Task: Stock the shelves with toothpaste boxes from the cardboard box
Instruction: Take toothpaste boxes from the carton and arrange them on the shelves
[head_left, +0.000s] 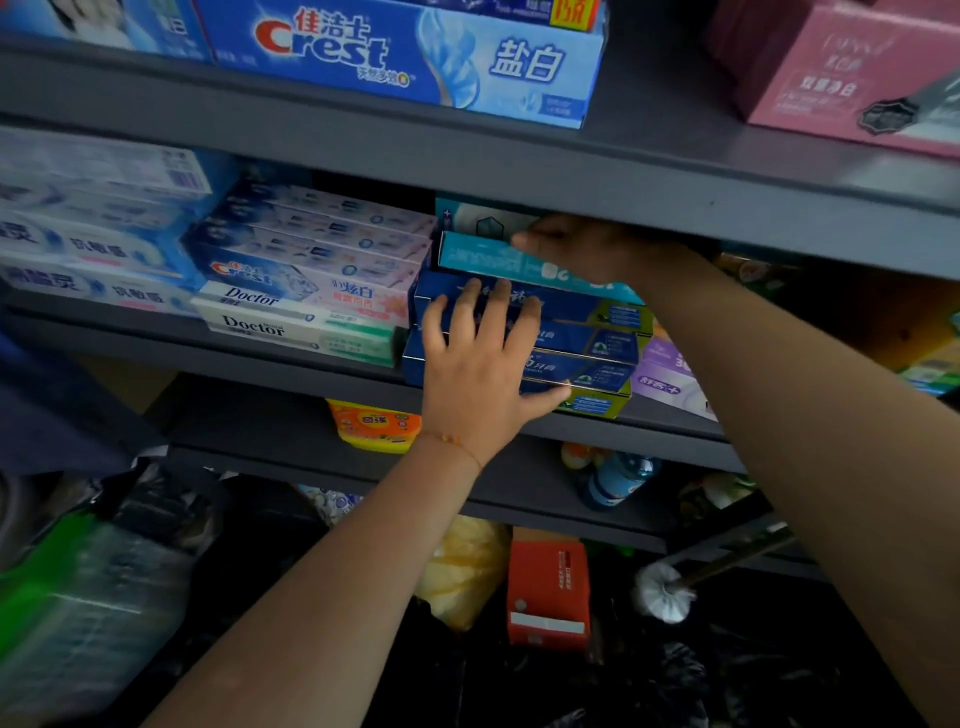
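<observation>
Toothpaste box (498, 260) (the teal one) lies under the right hand (587, 247), whose fingers curl over its top, seating it on the dark blue stack (571, 338); just below, the left hand (480, 358) presses flat, fingers spread, likely steadying that stack.

A single head-worn wide-angle camera looks forward and down, close to a grey shelf unit (519, 156). Both forearms reach away from the lens, and the hands sit near mid-frame, with lower shelves and floor clutter spreading beneath them.
</observation>
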